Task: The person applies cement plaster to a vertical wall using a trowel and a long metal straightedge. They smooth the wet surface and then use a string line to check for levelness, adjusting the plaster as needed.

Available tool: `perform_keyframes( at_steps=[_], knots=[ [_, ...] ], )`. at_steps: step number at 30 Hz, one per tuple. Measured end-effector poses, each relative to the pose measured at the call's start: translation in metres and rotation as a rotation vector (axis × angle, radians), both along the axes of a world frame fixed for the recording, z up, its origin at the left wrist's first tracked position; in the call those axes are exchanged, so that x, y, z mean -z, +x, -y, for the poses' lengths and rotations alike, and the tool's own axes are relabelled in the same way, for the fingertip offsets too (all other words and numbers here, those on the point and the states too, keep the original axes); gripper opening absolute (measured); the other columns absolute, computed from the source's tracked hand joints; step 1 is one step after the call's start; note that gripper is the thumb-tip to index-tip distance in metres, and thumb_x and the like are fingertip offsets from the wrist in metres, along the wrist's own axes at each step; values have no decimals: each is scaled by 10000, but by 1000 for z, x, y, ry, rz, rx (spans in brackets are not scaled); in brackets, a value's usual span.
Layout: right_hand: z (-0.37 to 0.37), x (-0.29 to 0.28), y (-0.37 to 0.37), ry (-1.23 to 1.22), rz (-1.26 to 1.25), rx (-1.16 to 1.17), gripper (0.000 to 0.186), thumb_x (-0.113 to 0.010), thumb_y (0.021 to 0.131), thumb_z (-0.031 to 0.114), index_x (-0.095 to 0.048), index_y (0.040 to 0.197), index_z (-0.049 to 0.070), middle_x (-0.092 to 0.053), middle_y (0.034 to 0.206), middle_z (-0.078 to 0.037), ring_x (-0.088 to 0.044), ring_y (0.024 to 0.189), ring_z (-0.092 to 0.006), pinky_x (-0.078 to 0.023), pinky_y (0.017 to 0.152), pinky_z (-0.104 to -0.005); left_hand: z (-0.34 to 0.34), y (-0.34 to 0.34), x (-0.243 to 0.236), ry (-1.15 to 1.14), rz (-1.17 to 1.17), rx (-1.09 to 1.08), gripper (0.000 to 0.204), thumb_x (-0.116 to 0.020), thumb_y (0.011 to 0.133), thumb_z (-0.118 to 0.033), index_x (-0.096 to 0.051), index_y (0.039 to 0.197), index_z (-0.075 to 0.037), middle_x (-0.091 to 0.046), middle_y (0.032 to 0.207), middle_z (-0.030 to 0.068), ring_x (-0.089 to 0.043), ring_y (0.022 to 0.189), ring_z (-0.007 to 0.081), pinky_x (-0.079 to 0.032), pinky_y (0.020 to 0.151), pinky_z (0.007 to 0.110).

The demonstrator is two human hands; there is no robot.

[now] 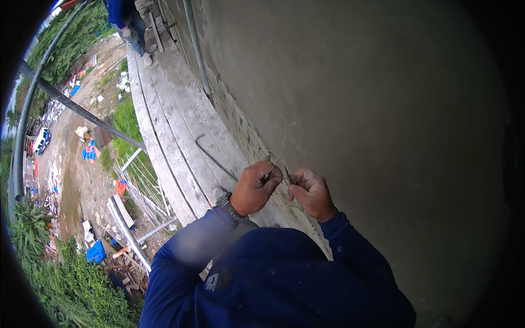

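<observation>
The left hand (256, 187) had thumb and fingers pinched together on a thin string (284, 135), which curved loosely away beyond the fingertips. Just beside it, the right hand (310, 192) was closed on a small dark stick (286, 173) that poked out past its fingertips; the wall (394, 120) stood right of both grips, and a bent rod (217, 162) lay on the boards (178, 123) to their left.

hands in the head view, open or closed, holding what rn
Left hand: closed, pinching a thin pale string.
Right hand: closed on a small dark slender piece, material unclear.
</observation>
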State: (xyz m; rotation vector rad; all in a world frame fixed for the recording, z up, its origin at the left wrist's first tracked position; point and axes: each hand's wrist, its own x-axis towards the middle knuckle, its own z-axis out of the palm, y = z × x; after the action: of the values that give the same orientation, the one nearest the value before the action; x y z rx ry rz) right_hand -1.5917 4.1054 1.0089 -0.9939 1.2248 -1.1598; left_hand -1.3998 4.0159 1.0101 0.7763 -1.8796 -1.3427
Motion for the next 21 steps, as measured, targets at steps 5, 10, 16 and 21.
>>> perform_keyframes(
  at_steps=[5, 10, 16, 21],
  knots=[
    [-1, -8, 0, 18, -221, -58, 90, -623, 968, 57, -620, 957, -32, -626, 734, -42, -620, 653, -97, -507, 634, -259, -8, 0, -2, 27, 58, -5, 64, -671, 869, 38, -633, 907, 4, -649, 823, 158, -656, 785, 307, -513, 716, 377],
    [-3, -2, 10, -34, -87, -18, 119, -610, 981, 76, -606, 903, -14, -628, 698, -36, -578, 598, -87, -474, 583, -258, -9, -1, 10, -33, 39, -30, 63, -658, 870, 48, -615, 891, 7, -642, 810, 158, -645, 750, 317, -508, 697, 372],
    [1, 8, 17, -39, -141, 75, 132, -615, 972, 81, -588, 862, 12, -616, 678, -37, -569, 588, -93, -463, 570, -282, -5, -1, 16, 35, -12, -5, 73, -649, 872, 57, -600, 888, 4, -616, 775, 141, -604, 720, 246, -490, 681, 351],
    [18, 22, 27, -403, -697, 200, 148, -636, 952, 97, -576, 845, 12, -609, 666, -68, -584, 586, -104, -462, 560, -314, -3, 4, 22, 95, 1, -24, 65, -637, 890, 47, -595, 897, -2, -606, 772, 113, -575, 731, 191, -486, 698, 337]
  ],
)
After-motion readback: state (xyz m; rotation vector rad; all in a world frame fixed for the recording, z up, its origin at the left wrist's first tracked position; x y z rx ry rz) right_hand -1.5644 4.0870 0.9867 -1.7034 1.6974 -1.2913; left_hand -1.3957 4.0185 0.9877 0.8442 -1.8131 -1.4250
